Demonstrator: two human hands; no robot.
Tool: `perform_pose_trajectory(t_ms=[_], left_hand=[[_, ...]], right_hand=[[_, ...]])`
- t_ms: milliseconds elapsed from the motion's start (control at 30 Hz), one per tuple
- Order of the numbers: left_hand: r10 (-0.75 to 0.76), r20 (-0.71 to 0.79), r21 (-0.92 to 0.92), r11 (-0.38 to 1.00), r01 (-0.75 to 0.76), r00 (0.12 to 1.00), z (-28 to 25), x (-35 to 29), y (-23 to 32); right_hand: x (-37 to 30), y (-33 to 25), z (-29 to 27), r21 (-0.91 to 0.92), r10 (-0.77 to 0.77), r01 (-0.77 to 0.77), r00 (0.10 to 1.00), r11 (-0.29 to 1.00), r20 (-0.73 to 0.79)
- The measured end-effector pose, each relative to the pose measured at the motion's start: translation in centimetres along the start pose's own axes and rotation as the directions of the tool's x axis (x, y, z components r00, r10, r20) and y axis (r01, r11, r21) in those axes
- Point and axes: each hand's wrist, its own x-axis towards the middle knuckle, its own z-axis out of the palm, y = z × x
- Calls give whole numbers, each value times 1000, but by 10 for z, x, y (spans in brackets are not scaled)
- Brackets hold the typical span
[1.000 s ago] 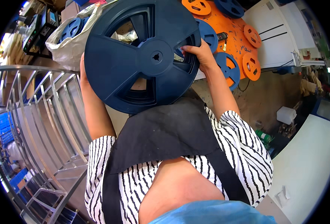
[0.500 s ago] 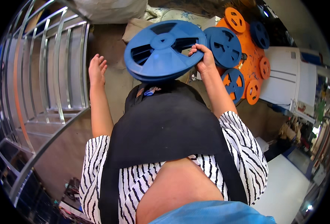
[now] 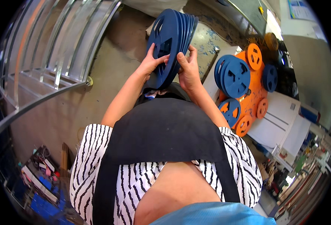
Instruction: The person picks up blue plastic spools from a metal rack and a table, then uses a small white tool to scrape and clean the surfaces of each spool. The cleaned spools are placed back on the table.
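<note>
A stack of blue plastic reels with cut-out windows is tipped up nearly on edge in front of me. My left hand grips the near-left face, its fingers reaching into a window of the outermost reel. On the other side, my right hand is closed about the rims, with the thumb near the edge and part of the fingers hidden behind the discs. Thin gaps show between the reels along the right side of the stack.
At the right, an orange table carries more blue reels and orange reels. A metal rack stands at the left. White cabinets lie beyond the table. Boxes and clutter sit at the lower left.
The stack has turned from lying nearly flat to standing on edge. My left hand, free and open before, has come over to it. The orange table now appears lower in view.
</note>
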Motion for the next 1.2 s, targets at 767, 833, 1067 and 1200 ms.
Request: perform_pose_trajectory(t_ms=[767, 833, 1067, 1200], left_hand=[[620, -288, -611, 468, -639, 730, -59, -117, 7], [636, -259, -603, 482, -636, 727, -61, -113, 10], [779, -225, -630, 343, -697, 586, -95, -123, 14], [715, -229, -642, 400, -655, 661, -104, -139, 33]], right_hand=[[91, -66, -97, 302, 111, -191, 958, 934, 263], [91, -73, -104, 366, 92, -223, 935, 904, 342], [85, -76, -106, 658, -27, -282, 908, 698, 417], [86, -66, -118, 704, -169, -301, 841, 643, 514]])
